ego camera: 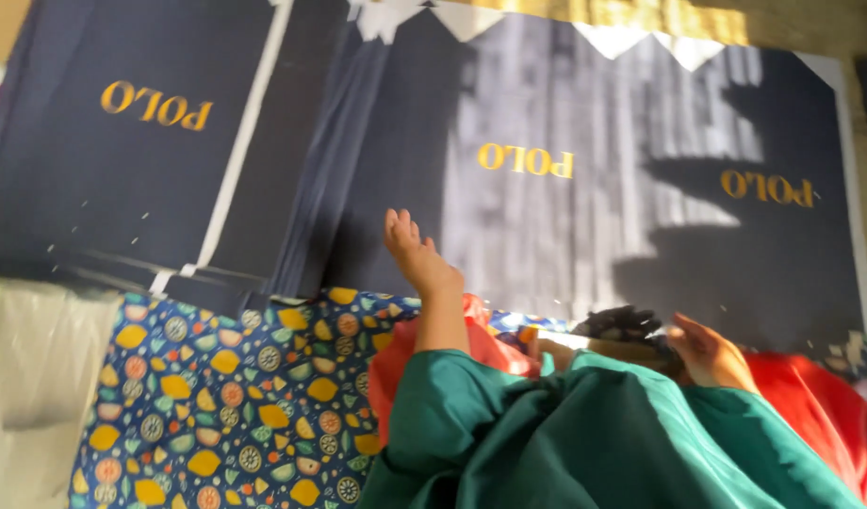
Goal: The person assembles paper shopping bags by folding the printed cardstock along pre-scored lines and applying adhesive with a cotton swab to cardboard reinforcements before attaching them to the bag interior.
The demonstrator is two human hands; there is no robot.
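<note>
The right hand (711, 353) lies beside a small black object (622, 323), just below the navy printed sheets (547, 226); I cannot tell how its fingers are set. A bare foot (417, 253) rests on the sheets' lower edge. A fruit-patterned cloth (236, 405) covers the floor below them.

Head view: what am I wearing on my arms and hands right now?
Left hand and right hand look bare, with no glove, ring or watch that the blurred picture shows. A loose teal-green garment covers everything behind them, with red cloth showing beside it.
</note>
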